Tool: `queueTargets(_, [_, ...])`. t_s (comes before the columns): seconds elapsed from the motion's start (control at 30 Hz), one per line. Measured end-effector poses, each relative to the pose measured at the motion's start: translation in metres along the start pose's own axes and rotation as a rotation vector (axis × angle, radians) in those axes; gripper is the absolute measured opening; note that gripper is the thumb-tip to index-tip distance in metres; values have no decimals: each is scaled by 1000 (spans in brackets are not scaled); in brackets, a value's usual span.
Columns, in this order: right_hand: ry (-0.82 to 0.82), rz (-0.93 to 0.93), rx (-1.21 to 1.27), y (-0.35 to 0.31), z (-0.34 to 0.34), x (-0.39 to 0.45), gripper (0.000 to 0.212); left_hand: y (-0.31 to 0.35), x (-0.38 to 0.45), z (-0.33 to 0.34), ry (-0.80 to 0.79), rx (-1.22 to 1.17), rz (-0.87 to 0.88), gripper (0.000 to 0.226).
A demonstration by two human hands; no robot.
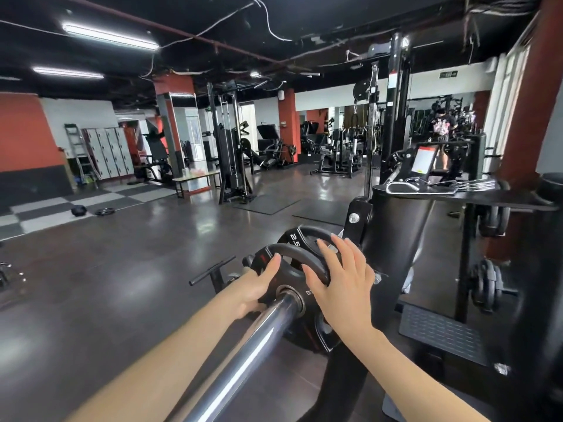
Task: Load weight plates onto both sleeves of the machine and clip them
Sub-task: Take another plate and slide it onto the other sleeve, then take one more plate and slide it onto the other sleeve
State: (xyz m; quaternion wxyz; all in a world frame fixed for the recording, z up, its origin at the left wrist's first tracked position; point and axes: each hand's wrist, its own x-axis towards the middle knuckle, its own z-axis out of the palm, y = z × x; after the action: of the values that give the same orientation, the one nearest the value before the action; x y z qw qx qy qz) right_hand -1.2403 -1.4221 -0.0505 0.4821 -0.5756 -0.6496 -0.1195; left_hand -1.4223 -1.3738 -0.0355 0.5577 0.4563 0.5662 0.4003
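We've got both hands flat on the plate (292, 269), fingers straight, slightly spread: left hand (259, 284) on its left face, right hand (338, 278) over the upper-right rim. Plate's threaded on the sleeve (243, 354), w/ a 2.5 plate (300, 236) just behind. Sleeve axis runs from us fwd, so we'd push along it. No clip visible.

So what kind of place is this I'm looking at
A gym, almost certainly. Both hands, left and right, press a weight plate on a steel sleeve; cable machines and lockers stand behind.
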Motion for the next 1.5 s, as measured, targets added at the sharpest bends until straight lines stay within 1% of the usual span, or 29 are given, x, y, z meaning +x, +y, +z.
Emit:
queueTargets(0.07, [33, -8, 13, 9, 4, -1, 53, 4, 4, 7, 29, 39, 55, 123])
queueTargets(0.13, [4, 50, 12, 17, 5, 1, 56, 10, 13, 17, 76, 119, 87, 122])
queueTargets(0.23, [-130, 138, -26, 35, 4, 12, 61, 20, 30, 33, 120, 223, 105, 123])
queueTargets(0.33, [-236, 132, 21, 49, 8, 25, 68, 22, 46, 41, 129, 265, 78, 126])
queueTargets(0.43, [-224, 136, 63, 50, 14, 30, 66, 24, 53, 38, 141, 271, 42, 127])
queueTargets(0.57, [-246, 158, 22, 48, 15, 35, 62, 20, 53, 39, 159, 193, 20, 126])
queueTargets(0.7, [-308, 176, -12, 43, 6, 37, 62, 19, 47, 43, 208, 253, 17, 124])
queueTargets(0.83, [-494, 184, 21, 47, -11, 42, 77, 25, 32, 43, 243, 348, 11, 119])
queueTargets(0.9, [-522, 232, 88, 51, -25, 37, 85, 27, 21, 45, 283, 369, 25, 113])
queueTargets(0.97, [-457, 301, 135, 56, -39, 27, 80, 31, 7, 53, 395, 367, 87, 98])
queueTargets(1.03, [-378, 366, 157, 62, -57, 16, 64, 36, -11, 63, 535, 422, 243, 76])
queueTargets(1.1, [-321, 440, 212, 66, -81, 6, 44, 40, -28, 75, 598, 509, 440, 54])
queueTargets(1.17, [-278, 507, 258, 71, -107, -7, 30, 40, -44, 93, 557, 587, 594, 37])
queueTargets(1.27, [-194, 620, 324, 88, -148, -32, 22, 30, -69, 131, 420, 669, 710, 24])
queueTargets(1.4, [-26, 874, 477, 129, -201, -66, 20, 13, -100, 196, 171, 701, 791, 19])
queueTargets(1.5, [123, 1105, 664, 182, -238, -88, 18, 5, -117, 253, -3, 717, 805, 21])
